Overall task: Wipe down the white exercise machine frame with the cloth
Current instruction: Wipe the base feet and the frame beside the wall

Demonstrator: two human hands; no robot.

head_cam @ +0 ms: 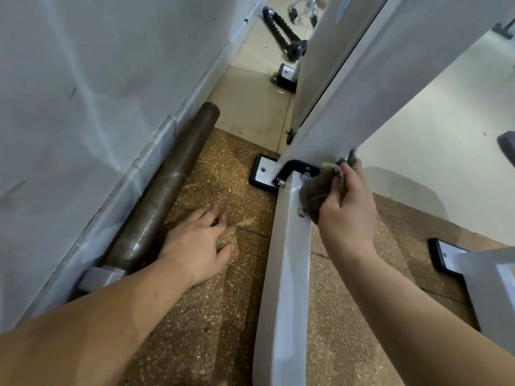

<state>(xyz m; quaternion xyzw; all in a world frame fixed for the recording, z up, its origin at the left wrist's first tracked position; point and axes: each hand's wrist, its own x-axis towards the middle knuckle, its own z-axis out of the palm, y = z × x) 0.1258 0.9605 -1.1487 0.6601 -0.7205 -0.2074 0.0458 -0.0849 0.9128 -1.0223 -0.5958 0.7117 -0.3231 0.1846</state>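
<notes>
Gripping the dark cloth (317, 195), your right hand (348, 207) presses it on the white frame (289, 246); at nine o'clock, your left hand (198, 243) rests flat, fingers spread, on the floor mat (217, 316).

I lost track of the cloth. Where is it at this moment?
In the head view, right of centre: the cloth is bunched in the right hand, pressed against the white frame beside the black bracket.

Gym, white machine frame (289, 263), speckled rubber flooring (211, 316), grip handles (281, 34)
</notes>
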